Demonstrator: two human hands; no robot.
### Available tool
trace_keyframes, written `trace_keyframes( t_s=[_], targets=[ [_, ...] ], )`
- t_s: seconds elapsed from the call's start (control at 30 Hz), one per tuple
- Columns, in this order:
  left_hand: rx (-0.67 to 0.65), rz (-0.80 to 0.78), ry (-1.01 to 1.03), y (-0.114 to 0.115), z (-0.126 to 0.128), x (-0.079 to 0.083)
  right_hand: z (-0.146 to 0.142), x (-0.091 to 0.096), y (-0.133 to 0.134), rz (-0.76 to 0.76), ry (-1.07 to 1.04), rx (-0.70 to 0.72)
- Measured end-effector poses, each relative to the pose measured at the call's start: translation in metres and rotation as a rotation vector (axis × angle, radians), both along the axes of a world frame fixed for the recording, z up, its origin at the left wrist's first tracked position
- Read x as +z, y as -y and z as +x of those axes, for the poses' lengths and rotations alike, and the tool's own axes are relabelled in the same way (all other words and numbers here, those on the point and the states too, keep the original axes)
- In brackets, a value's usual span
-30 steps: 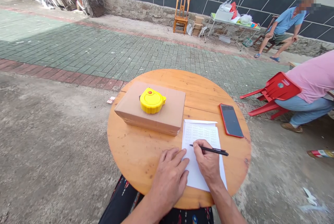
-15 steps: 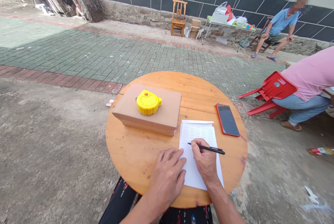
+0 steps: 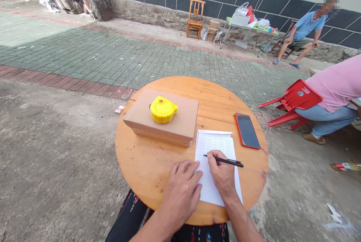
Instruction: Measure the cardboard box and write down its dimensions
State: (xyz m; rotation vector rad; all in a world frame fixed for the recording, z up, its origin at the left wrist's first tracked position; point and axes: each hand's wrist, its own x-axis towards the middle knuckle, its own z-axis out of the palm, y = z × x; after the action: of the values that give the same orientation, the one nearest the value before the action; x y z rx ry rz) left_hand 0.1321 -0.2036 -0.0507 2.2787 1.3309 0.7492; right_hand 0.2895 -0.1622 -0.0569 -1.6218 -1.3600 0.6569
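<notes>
My right hand (image 3: 222, 174) is closed around a black pen (image 3: 229, 161), its tip at the writing on a white sheet of paper (image 3: 208, 187). Rows of small handwritten marks cover the upper part of the sheet, and its top edge looks folded or layered. My left hand (image 3: 184, 185) lies flat, fingers stretched out, across the round wooden table (image 3: 143, 166) and the left edge of the paper. Beyond it sits a brown cardboard box (image 3: 180, 112) with a yellow tape measure (image 3: 163, 110) on top. A phone with a red case (image 3: 247, 131) lies right of the paper.
A person in a pink shirt (image 3: 338, 84) sits on a red plastic stool (image 3: 300, 95) at the right. By the tiled wall are a wooden chair (image 3: 195, 18), a folding table (image 3: 255, 26) with bags, and a seated person in blue (image 3: 306, 27).
The whole view has shifted slightly, so things appear a little further right. My right hand still holds the pen at nearly the same spot on the paper; my left hand stays flat.
</notes>
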Motion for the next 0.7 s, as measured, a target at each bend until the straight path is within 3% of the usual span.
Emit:
trace_keyframes(
  t_s=[0.7],
  targets=[
    [-0.002, -0.013, 0.013, 0.0013, -0.0001, -0.001, -0.0004, 0.0012, 0.0014, -0.003, 0.019, 0.002]
  ],
)
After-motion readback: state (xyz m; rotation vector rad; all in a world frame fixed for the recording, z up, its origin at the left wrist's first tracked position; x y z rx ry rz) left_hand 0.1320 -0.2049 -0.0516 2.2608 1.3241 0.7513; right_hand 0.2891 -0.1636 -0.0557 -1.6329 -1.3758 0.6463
